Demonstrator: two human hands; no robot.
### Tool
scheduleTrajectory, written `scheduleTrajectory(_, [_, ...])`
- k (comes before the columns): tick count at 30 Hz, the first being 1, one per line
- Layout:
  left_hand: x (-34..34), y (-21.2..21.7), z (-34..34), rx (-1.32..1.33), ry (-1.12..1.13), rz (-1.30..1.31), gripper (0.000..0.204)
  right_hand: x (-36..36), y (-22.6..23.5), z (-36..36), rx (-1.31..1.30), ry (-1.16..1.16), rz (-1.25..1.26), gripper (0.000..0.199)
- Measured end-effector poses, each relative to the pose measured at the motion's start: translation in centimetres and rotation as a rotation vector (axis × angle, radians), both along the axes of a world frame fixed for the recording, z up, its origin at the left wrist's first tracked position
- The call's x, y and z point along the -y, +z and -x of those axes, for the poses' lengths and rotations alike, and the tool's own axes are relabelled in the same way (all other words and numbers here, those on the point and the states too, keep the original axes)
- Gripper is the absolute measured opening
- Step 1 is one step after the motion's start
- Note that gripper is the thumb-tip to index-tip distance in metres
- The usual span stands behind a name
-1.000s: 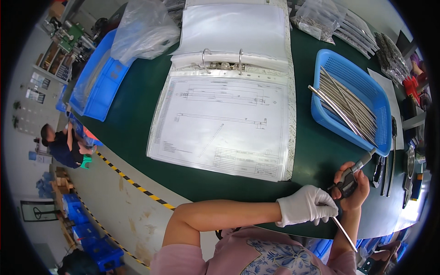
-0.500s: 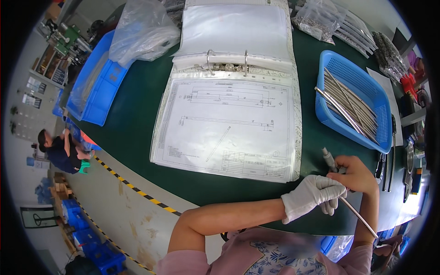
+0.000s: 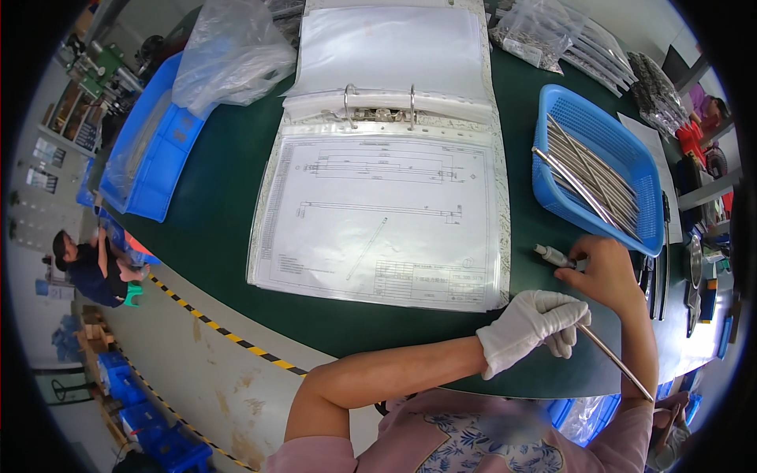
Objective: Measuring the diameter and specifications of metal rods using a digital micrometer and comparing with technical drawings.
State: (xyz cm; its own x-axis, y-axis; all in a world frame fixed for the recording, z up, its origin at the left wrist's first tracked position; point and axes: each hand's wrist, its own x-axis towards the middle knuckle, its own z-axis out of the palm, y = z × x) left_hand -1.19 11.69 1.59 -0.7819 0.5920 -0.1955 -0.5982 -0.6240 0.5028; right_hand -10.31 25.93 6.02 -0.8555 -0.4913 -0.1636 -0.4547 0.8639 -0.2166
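Observation:
My left hand [image 3: 534, 329], in a white glove, pinches one end of a slim metal rod [image 3: 613, 362]. The rod slants down to the right, across my right forearm in the picture. My right hand [image 3: 605, 270] is bare and closed on the end of a small whitish-grey cylinder [image 3: 555, 256] with a narrower tip, its exact kind unclear. That tip points left, toward the lower right corner of an open ring binder [image 3: 378, 221] showing a line drawing. Beyond my right hand stands a blue perforated basket [image 3: 561, 206] with several similar rods [image 3: 587, 169].
A blue bin [image 3: 150, 189] with clear plastic bags [image 3: 236, 67] lies at the left of the green table [image 3: 213, 244]. Bagged metal parts [image 3: 532, 35] are at the far right. Dark long tools [image 3: 665, 276] lie right of my right hand. Another person [image 3: 91, 268] sits at the far left.
My right hand has moved away from the gloved hand, and its cylinder has turned to point left. The left hand still holds the rod. The whole view has shifted slightly.

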Motion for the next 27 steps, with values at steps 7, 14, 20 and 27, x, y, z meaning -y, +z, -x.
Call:
scheduleTrajectory(7, [0.3,-0.1,0.0,0.01,0.002,-0.007,0.027,-0.5,-0.8,0.3,0.017,-0.053,-0.021,0.036])
scheduleTrajectory(14, [0.6,-0.4,0.5,0.008,0.044,0.003,0.028,-2.8,-2.8,-0.7,-0.347,0.065,0.156,0.046])
scheduleTrajectory(20, [1.2,-0.1,1.0,0.052,0.126,-0.033,0.026,-5.3,-3.5,-1.0,-0.412,0.141,0.104,0.054])
scheduleTrajectory(27, [1.5,-0.3,1.2,0.039,0.202,-0.007,0.026,-7.0,-4.5,-2.4,-0.385,0.069,0.171,0.055])
